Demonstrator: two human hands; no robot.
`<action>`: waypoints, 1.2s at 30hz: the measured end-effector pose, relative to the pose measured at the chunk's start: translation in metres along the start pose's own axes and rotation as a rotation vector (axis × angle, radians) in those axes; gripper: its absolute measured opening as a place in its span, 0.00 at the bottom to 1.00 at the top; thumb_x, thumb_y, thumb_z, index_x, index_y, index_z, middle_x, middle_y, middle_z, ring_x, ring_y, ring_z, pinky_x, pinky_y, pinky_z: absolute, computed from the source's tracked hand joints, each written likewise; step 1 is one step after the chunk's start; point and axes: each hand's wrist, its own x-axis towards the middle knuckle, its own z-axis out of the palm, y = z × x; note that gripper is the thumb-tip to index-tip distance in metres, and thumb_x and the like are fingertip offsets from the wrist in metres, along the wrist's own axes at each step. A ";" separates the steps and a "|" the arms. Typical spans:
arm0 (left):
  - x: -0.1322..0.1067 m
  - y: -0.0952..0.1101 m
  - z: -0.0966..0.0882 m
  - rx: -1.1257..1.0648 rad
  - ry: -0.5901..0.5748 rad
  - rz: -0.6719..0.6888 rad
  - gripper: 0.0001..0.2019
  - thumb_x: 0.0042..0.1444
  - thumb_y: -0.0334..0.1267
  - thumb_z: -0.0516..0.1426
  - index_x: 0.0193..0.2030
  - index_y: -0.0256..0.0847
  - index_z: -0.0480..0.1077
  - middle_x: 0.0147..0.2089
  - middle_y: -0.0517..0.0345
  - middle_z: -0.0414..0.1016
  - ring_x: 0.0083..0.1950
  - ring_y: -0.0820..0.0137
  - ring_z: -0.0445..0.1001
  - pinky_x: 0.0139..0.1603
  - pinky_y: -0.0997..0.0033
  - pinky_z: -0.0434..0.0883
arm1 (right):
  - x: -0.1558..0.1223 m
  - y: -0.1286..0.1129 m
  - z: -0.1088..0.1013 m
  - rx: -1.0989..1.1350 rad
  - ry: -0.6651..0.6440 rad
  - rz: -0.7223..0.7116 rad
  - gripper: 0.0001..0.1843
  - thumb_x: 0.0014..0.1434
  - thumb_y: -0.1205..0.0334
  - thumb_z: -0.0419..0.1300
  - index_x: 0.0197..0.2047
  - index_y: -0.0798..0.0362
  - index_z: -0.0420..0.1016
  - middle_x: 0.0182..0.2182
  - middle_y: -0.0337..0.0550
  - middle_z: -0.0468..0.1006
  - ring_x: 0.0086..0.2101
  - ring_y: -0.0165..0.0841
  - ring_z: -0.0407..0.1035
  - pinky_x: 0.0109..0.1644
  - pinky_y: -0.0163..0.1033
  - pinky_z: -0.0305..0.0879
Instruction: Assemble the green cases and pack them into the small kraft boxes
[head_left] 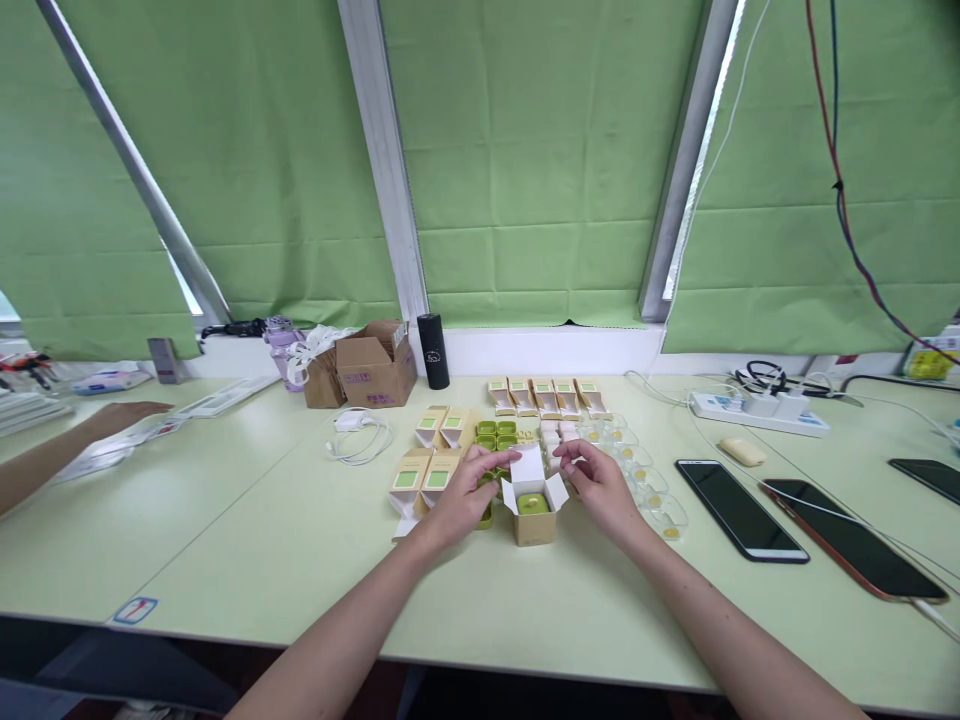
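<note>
Cardboard box [534, 531] stands flaps-up, green case [532, 505] inside. Left hand [466, 490] loosely spread, gripping nothing, index at rear flap [528, 464]; right hand [598, 482] curled, hold unclear. Flap work seemingly in hand; closing would call for side flaps [556, 492] folded inward.

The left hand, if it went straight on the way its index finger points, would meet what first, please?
Most likely the raised white flap of the small open box; the index finger of the left hand reaches that flap's edge and may already touch it, though depth is unclear.
</note>
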 end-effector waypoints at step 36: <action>-0.011 0.018 0.017 0.329 0.056 0.002 0.16 0.67 0.44 0.61 0.59 0.50 0.68 0.58 0.49 0.65 0.66 0.51 0.66 0.70 0.45 0.66 | -0.008 -0.008 0.005 0.253 -0.125 0.122 0.19 0.55 0.64 0.60 0.52 0.47 0.70 0.40 0.37 0.67 0.24 0.25 0.59 0.23 0.33 0.52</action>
